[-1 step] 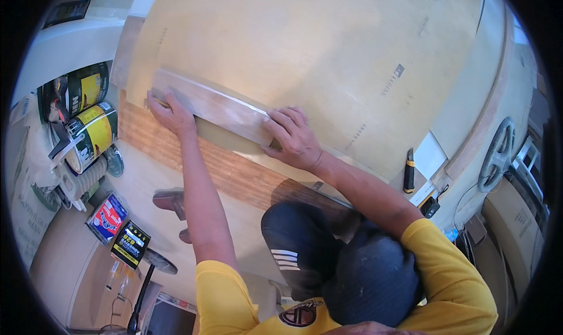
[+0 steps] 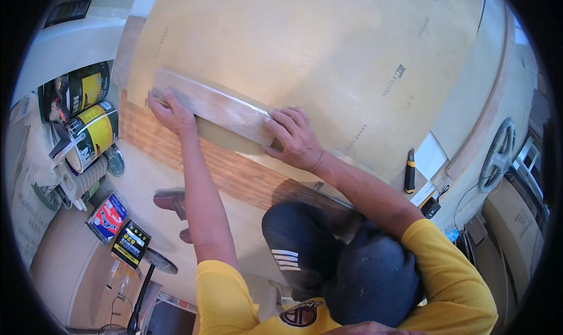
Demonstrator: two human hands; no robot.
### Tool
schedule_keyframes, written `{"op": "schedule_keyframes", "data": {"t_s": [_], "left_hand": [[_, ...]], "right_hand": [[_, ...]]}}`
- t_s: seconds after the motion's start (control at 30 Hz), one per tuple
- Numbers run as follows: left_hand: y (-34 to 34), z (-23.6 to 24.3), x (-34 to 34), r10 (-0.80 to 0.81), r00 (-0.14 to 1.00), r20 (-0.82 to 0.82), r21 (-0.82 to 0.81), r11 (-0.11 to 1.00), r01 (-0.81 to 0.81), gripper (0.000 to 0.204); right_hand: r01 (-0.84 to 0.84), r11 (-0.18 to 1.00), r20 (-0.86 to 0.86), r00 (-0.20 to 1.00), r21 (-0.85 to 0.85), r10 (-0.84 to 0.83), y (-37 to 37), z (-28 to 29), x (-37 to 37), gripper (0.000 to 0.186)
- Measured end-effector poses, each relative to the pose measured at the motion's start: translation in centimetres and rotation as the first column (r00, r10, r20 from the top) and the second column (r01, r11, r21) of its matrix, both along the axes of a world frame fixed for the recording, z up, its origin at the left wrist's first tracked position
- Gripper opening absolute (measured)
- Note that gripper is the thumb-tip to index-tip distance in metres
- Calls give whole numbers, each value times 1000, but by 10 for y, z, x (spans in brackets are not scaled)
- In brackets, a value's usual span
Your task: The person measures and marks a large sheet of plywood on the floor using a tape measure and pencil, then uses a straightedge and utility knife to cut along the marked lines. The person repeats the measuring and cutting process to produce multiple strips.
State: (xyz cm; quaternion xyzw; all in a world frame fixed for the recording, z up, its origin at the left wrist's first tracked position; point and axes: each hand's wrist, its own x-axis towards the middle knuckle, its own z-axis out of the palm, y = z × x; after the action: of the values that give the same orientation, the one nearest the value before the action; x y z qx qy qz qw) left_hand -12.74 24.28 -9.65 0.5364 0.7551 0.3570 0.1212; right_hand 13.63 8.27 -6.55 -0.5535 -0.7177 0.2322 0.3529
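Note:
A long flat strip of pinkish-brown wood (image 2: pixel 220 103) with a bright far edge lies aslant on a large yellowish sheet (image 2: pixel 328 47). My right hand (image 2: pixel 296 138) grips the strip's right end, fingers over the top and thumb at the near edge. Toward its left end, my left hand (image 2: pixel 176 117) is closed on a thin yellow stick that looks like a pencil (image 2: pixel 162 102), beside the strip's near edge. The pencil's tip is too small to make out. Below the sheet's near edge runs a brown wood-grained board (image 2: pixel 229 176).
A black-and-yellow utility knife (image 2: pixel 410 172) lies at the sheet's right edge, near a small black device (image 2: pixel 430 207). Paint-type cans (image 2: pixel 97 129), a red-and-blue tin (image 2: pixel 108 217) and a black-and-yellow tin (image 2: pixel 131 243) stand at left. A grey steering-wheel-like ring (image 2: pixel 497 154) is far right.

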Motion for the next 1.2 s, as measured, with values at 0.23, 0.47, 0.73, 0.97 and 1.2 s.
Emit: {"op": "schedule_keyframes", "data": {"t_s": [0.23,0.47,0.73,0.97,1.2], "left_hand": [[-2,-3,-1,-31,978,205,60,998,19,60],[2,-4,1,-38,994,104,31,999,35,59],[2,-5,1,-36,993,117,48,998,30,58],[1,-10,-3,-52,996,73,57,997,48,56],[3,-11,-4,-42,998,42,62,997,39,50]], "right_hand": [[5,1000,25,1000,1,-5,1,-1,0,69],[0,1000,40,999,1,0,5,-6,2,70],[0,1000,33,999,3,0,5,-5,2,70],[0,1000,27,1000,-1,0,5,-5,2,70],[-1,1000,27,1000,-7,2,6,-3,3,68]]}}
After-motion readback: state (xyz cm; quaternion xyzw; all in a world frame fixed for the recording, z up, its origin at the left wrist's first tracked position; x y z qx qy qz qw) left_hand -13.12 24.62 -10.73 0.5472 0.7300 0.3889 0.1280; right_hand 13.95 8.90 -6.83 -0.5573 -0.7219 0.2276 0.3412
